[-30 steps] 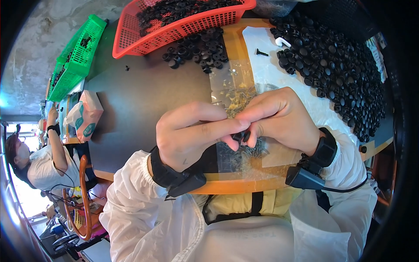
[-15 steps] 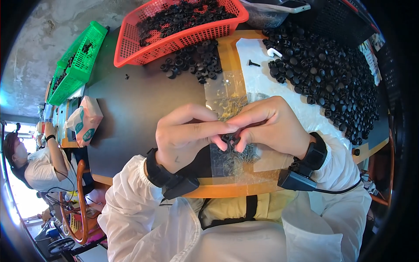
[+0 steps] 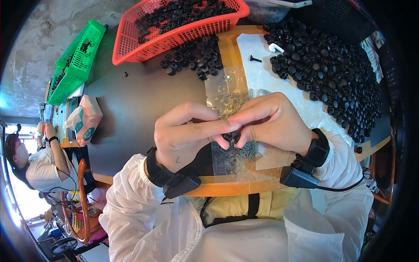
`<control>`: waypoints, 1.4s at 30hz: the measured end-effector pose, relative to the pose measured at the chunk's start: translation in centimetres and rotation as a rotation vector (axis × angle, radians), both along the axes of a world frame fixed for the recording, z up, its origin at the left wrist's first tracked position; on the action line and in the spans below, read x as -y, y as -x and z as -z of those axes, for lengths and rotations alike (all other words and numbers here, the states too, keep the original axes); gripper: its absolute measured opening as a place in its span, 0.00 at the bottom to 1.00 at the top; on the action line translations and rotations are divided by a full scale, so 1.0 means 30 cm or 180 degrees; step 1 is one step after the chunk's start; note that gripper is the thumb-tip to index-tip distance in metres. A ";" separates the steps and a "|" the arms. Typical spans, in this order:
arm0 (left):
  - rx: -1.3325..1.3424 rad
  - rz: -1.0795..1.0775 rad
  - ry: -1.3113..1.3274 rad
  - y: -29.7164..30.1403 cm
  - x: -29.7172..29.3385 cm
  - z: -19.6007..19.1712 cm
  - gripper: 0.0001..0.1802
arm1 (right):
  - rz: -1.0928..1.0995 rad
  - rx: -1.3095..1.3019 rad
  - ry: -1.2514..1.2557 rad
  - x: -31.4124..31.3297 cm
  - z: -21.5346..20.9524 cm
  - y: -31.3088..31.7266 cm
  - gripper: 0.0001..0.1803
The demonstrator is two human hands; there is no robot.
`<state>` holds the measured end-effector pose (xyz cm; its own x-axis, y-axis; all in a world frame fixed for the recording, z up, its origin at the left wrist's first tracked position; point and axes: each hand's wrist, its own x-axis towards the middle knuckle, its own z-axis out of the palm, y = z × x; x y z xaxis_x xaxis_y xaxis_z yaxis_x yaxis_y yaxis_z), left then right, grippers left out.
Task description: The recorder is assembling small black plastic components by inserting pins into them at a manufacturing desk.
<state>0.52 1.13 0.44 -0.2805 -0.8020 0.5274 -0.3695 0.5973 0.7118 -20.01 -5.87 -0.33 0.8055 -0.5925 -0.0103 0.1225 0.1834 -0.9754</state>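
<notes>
Over the front part of the table my left hand (image 3: 183, 133) and my right hand (image 3: 275, 122) meet, fingertips pinched together. Between them is a small black plastic part (image 3: 230, 137), mostly hidden by the fingers; both hands grip it. Below and beside the fingers, small silvery pieces that look like springs (image 3: 249, 151) lie on a clear plastic sheet. Small gold-coloured pieces (image 3: 235, 101) lie just beyond my hands.
A large heap of black round caps (image 3: 323, 70) covers white sheeting (image 3: 257, 74) on the right. Behind stands a red basket (image 3: 183, 31) of black parts, with loose black rings (image 3: 203, 56) before it. A tissue pack (image 3: 89, 118), green baskets (image 3: 76, 70) and a seated person (image 3: 46, 168) are left.
My hands stay together on the black part, with only a slight shift of the fingers. The whole view has moved a little.
</notes>
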 end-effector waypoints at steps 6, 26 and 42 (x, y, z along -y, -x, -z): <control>-0.0270 -0.0017 -0.0153 0.002 0.001 0.006 0.13 | -0.0004 0.0078 -0.0008 -0.001 -0.008 0.003 0.15; 0.0248 0.0142 0.0045 0.001 -0.018 -0.018 0.13 | 0.0109 0.0023 0.0449 -0.002 -0.001 0.009 0.13; 0.0459 -0.0352 0.0631 -0.031 0.019 0.018 0.21 | 0.0643 -0.0134 0.1206 -0.006 -0.038 -0.018 0.16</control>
